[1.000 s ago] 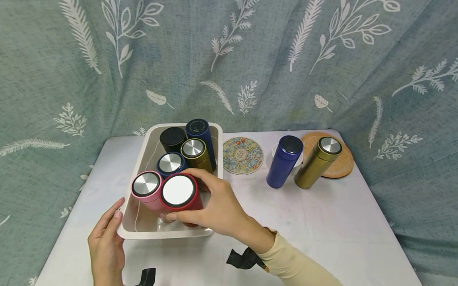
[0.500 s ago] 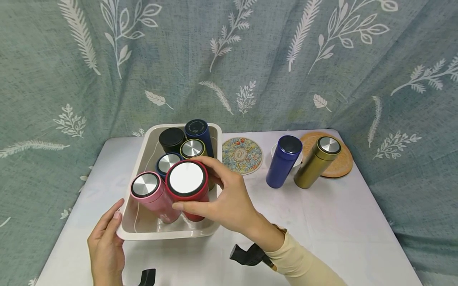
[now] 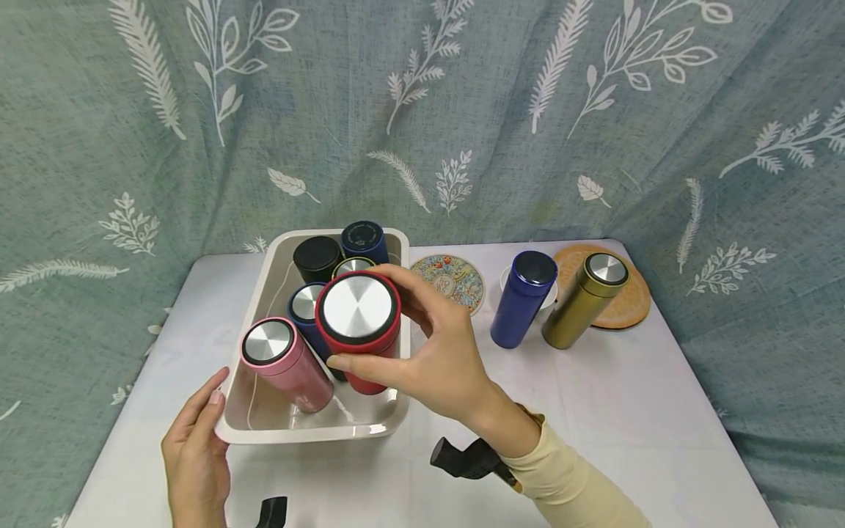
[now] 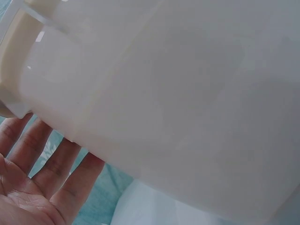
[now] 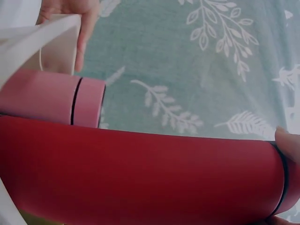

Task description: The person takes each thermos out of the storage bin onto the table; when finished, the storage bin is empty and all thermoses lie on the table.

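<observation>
My right hand (image 3: 436, 345) grips a red thermos bottle (image 3: 359, 312) near its lid, thumb on the near side and fingers on the far side. The bottle stands over the right part of a white plastic bin (image 3: 310, 433); in the right wrist view its long red body (image 5: 140, 173) lies across the frame. Beside it in the bin stands a pink thermos (image 3: 290, 367). My left hand (image 3: 198, 447) rests against the bin's near-left corner, and the left wrist view shows its straight fingers (image 4: 70, 183) touching the outer wall.
Behind the red bottle, the bin holds a black-lidded bottle (image 3: 318, 258), blue bottles (image 3: 364, 240) and a gold one (image 3: 354, 265). A blue thermos (image 3: 521, 301) and a gold thermos (image 3: 584, 301) stand at right, near a patterned round mat (image 3: 455, 279) and an orange round board (image 3: 637, 301).
My right hand has raised the red bottle and brought it right and away from me, uncovering more of the pink thermos. My left hand stays at the bin's corner.
</observation>
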### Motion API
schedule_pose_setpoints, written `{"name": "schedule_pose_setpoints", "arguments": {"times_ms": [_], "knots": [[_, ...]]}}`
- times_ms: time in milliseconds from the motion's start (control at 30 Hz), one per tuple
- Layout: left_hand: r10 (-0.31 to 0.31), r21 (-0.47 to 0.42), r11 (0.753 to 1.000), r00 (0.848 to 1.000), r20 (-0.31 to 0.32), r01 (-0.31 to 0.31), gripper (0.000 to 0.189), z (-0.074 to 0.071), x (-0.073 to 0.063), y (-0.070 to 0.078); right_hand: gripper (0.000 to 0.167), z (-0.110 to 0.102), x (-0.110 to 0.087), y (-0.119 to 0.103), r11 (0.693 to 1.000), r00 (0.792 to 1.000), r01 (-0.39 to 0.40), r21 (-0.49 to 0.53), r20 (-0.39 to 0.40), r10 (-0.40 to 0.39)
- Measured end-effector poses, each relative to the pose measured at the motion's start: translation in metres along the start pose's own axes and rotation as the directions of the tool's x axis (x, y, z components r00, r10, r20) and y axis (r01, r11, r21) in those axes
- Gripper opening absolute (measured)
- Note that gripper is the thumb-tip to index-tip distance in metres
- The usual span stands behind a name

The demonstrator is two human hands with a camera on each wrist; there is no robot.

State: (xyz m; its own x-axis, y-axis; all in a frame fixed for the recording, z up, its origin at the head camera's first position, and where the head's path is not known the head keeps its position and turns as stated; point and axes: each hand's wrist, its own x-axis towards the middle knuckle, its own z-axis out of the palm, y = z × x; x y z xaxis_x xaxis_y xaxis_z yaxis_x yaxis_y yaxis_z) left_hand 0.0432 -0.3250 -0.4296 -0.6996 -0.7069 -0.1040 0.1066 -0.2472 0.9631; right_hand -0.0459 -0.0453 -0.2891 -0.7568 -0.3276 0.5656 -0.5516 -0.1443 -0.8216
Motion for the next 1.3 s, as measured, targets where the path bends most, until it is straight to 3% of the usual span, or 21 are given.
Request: {"name": "schedule_pose_setpoints", "arguments": {"times_ms": [667, 933, 1300], "knots": [[0.01, -0.006, 1.0, 1.0, -0.019, -0.01, 0.039, 0.001, 0.0, -0.002, 0.079, -0.023, 0.009, -0.027, 0.981, 0.977, 0.193, 0.017, -0.092, -0.191], [0.015, -0.069, 0.997, 1.0, 0.013, -0.014, 0.035, -0.002, 0.001, -0.002, 0.076, -0.038, 0.006, -0.028, 0.987, 0.978, 0.163, -0.004, -0.13, -0.162], [0.019, -0.064, 0.998, 1.0, 0.004, -0.019, 0.036, 0.001, 0.001, -0.002, 0.073, -0.06, -0.004, -0.005, 0.988, 0.967, 0.127, -0.091, -0.211, -0.144]]}}
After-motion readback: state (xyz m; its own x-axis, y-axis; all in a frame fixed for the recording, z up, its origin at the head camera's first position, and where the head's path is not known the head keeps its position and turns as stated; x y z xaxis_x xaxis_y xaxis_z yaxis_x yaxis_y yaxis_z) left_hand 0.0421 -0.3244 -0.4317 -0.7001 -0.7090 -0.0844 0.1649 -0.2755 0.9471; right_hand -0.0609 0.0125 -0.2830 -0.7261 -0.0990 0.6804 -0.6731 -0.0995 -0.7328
